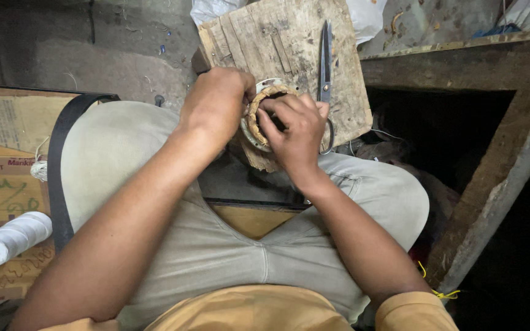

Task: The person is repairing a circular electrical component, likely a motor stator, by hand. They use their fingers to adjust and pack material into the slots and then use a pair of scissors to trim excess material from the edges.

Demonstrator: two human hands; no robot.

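1. Hands at work, seen from above: we look down over our own lap, in grey trousers [154, 202], as we sit before a worn wooden board [289, 43] that rests against our knees.

2. Our left hand [216, 104] is curled closed around the left rim of a round motor stator [264, 98], a metal ring wrapped in tan-bound winding. It grips the piece and steadies it on the board.

3. Our right hand [295, 125] lies over the right half of the ring with fingers bent. The fingertips press into the winding and the centre hole. We cannot tell whether they pinch a thread or only the binding.

4. We judge the step in hand to be dressing or tying the coil winding around the ring. The next move seems to call for a firm left grip while the right fingers work round the winding with small, careful pulls.

5. So the stator sits between both hands, touching each, at the near edge of the board, just beyond our knees.

6. Dark-handled scissors [325, 61] lie on the board just right of the ring, blades pointing away.

7. At the near left, a spool of white thread [10, 238] rests on cardboard [1, 184], well apart from the hands.
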